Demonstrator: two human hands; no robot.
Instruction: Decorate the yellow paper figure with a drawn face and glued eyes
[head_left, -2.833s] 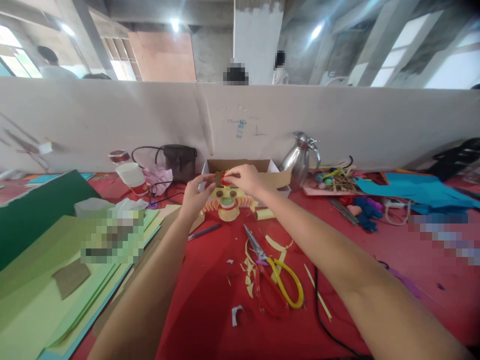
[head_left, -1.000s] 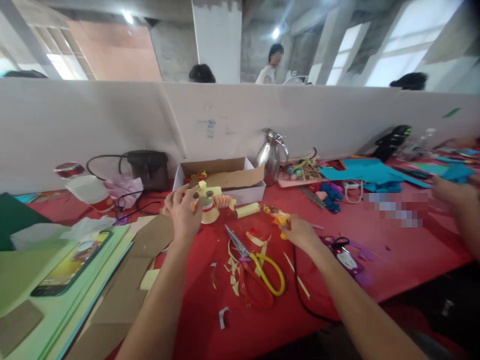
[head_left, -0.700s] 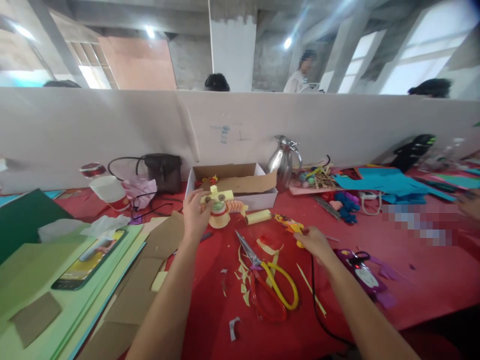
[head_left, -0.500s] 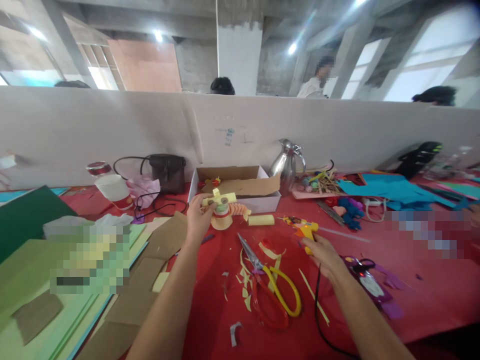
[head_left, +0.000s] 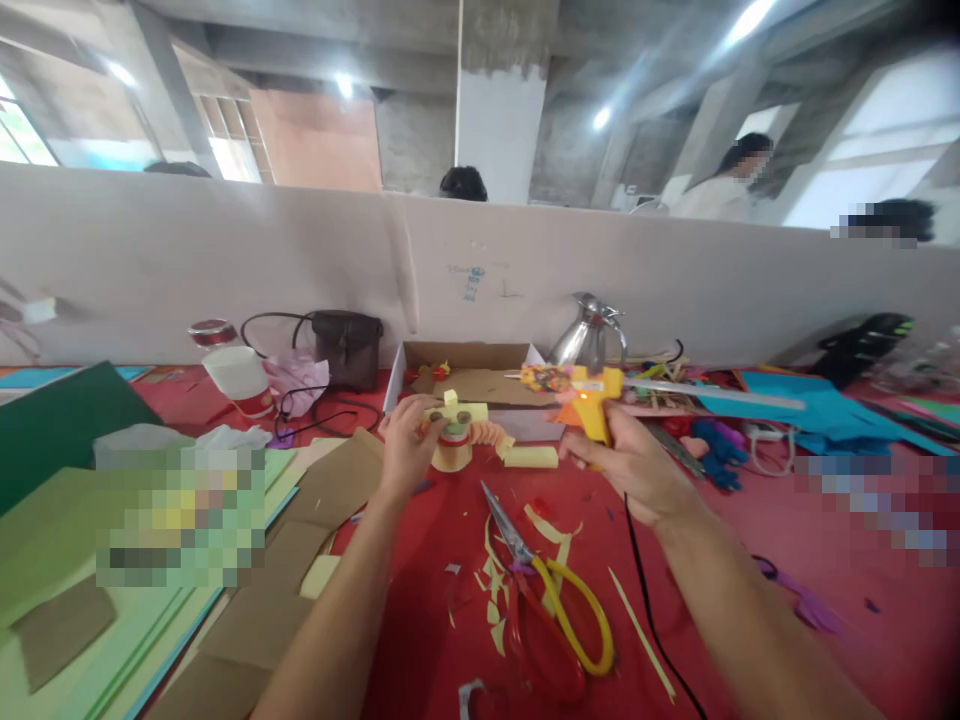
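Note:
My right hand [head_left: 634,465] grips a yellow hot glue gun [head_left: 595,405], raised above the table. A glue stick juts from its back end, and its patterned nozzle end points left. My left hand [head_left: 411,440] is closed on a small paper figure [head_left: 454,450] of pale yellow paper, with round brown eyes and a pleated paper strip on its right side. A rolled yellow paper tube [head_left: 531,457] lies just right of the figure. Below, scissors [head_left: 536,565] with one red and one yellow handle lie with their blades pointing away.
Paper scraps [head_left: 495,590] surround the scissors. An open cardboard box [head_left: 480,385] stands behind the figure, with a steel jug [head_left: 591,335] beside it. Cardboard sheets [head_left: 281,570] and green paper [head_left: 169,630] fill the left. The glue gun's black cord [head_left: 645,590] runs toward me.
My right hand has lifted the glue gun from the table and brought it up and left, nearer the figure. My left hand stays on the figure. The view has shifted slightly.

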